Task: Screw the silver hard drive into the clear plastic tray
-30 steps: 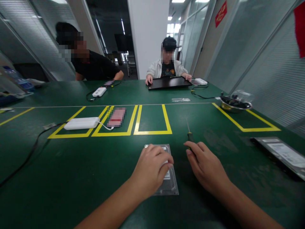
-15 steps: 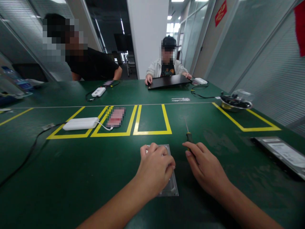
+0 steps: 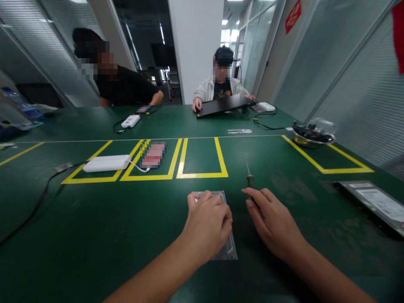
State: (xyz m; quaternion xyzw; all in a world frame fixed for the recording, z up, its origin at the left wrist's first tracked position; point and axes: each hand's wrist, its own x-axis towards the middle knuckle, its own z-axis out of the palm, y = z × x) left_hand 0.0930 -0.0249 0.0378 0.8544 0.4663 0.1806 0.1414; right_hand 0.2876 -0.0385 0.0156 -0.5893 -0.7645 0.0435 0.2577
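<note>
A flat silver metal plate, shaped like a hard drive cover (image 3: 231, 249), lies on the green table (image 3: 94, 235) in front of me. My left hand (image 3: 210, 221) is closed over it with curled fingers, hiding most of its surface. To the right, my right hand (image 3: 268, 216) is closed around the handle of a screwdriver (image 3: 251, 182). The thin shaft points forward, away from me, low over the table. A gap separates the screwdriver from the plate. Farther right lies a hard drive (image 3: 375, 204) with a white label.
Yellow tape outlines (image 3: 202, 175) mark the table. A white power bank (image 3: 107, 163) is cabled to a phone (image 3: 154, 155). A metal bowl (image 3: 312, 141) holds dark parts. Across the table, one person (image 3: 126, 86) leans sideways; another person (image 3: 222, 86) holds a black panel (image 3: 224, 106).
My hands stay almost where they were, with the left shifted very slightly. The person at left has moved a little to the right, and the far person's black panel is tilted up more.
</note>
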